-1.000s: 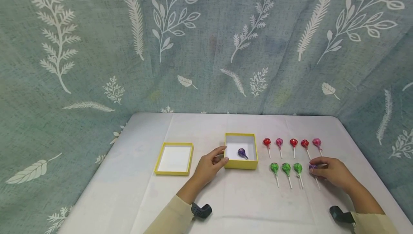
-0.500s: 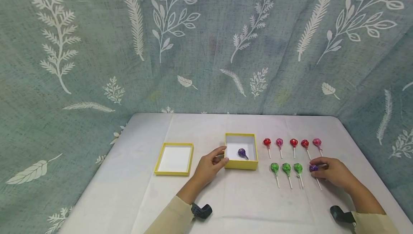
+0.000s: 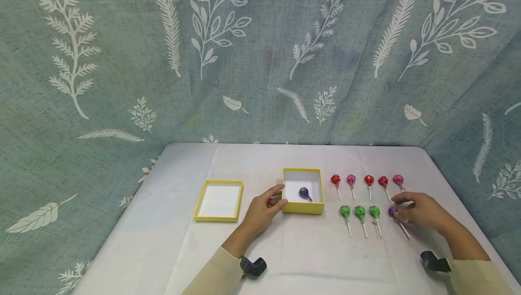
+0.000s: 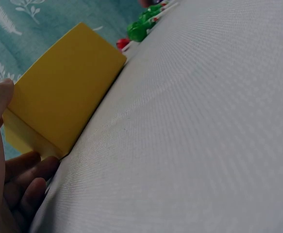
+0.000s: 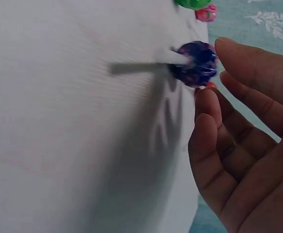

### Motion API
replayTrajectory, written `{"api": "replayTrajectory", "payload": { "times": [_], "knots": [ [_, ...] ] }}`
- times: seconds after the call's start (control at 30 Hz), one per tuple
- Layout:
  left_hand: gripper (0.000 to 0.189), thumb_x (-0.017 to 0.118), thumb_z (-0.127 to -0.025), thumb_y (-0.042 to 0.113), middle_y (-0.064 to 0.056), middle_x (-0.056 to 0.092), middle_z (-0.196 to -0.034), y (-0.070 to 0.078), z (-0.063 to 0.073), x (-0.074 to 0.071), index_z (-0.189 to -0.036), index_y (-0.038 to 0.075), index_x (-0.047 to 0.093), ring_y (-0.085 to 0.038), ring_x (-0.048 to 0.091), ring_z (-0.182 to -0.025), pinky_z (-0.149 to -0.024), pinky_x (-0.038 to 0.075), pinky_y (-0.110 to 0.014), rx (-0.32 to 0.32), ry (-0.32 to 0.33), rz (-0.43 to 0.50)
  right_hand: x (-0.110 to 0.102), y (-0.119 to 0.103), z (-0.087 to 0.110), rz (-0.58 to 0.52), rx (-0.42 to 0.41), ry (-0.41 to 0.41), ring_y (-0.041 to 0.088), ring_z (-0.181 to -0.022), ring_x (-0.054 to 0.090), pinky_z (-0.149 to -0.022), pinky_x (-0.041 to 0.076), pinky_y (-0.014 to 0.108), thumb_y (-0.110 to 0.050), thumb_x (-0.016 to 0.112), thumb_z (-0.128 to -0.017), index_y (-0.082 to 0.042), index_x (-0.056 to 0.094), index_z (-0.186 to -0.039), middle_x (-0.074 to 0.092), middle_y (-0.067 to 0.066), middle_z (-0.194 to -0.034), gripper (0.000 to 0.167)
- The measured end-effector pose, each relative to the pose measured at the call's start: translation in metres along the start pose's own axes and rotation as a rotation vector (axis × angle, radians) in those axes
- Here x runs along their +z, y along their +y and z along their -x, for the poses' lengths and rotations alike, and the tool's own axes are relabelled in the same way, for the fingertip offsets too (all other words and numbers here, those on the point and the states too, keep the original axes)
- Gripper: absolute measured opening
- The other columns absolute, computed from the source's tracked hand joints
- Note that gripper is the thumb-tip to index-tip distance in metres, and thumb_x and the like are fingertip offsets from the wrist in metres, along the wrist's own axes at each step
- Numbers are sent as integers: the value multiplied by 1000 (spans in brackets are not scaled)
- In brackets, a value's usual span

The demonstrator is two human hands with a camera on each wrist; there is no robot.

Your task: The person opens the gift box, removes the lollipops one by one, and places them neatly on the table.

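Observation:
My left hand (image 3: 263,211) holds the left side of a yellow open box (image 3: 304,208), its thumb at the front corner. A lollipop in purple wrapping (image 3: 304,193) lies inside that box. In the left wrist view the box's yellow outer wall (image 4: 68,82) stands on the table, and some fingers curl low by its side. At the right, my right hand (image 3: 423,213) pinches the head of another purple lollipop (image 5: 195,63) between thumb and fingers. Its white stick (image 5: 136,67) slants over the tabletop and casts a shadow.
Green lollipops (image 3: 360,212) lie in a row left of my right hand. Behind them runs a row of red lollipops (image 3: 368,180) and pink lollipops (image 3: 351,180). A shallow yellow-rimmed lid (image 3: 197,211) lies left of the box. Patterned cloth (image 3: 260,59) hangs behind the white table (image 3: 325,259).
The purple lollipop at my right hand has tilted, its stick end swinging to the right. My right wrist has shifted slightly right and up. My left hand and the box stay put.

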State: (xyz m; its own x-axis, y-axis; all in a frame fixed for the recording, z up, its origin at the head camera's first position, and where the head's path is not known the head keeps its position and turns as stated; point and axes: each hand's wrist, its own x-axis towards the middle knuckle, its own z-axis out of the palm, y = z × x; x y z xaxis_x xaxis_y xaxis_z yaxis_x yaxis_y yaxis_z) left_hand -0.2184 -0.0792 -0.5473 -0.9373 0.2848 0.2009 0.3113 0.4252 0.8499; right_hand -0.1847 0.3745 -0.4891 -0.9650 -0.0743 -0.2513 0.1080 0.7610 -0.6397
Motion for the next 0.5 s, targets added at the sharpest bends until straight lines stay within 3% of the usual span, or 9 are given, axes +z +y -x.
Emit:
{"api": "replayTrajectory", "payload": {
  "times": [0.2,0.5],
  "knots": [
    [54,64,-92,48,-3,64,-126,3,-1,-2,-139,25,55,-9,64,-89,-73,52,-29,-6,5,-15,-4,-16,-4,32,-40,20,35,-97,61,-75,54,48,-20,76,-84,1,61,-124,59,25,-120,48],
    [55,63,-92,50,-3,64,-125,2,1,1,-139,24,55,-8,64,-88,-72,52,-28,-8,10,-18,-1,-58,-17,23,-153,43,33,-98,59,-78,55,44,-16,78,-83,1,63,-122,62,20,-117,45]
  ]
}}
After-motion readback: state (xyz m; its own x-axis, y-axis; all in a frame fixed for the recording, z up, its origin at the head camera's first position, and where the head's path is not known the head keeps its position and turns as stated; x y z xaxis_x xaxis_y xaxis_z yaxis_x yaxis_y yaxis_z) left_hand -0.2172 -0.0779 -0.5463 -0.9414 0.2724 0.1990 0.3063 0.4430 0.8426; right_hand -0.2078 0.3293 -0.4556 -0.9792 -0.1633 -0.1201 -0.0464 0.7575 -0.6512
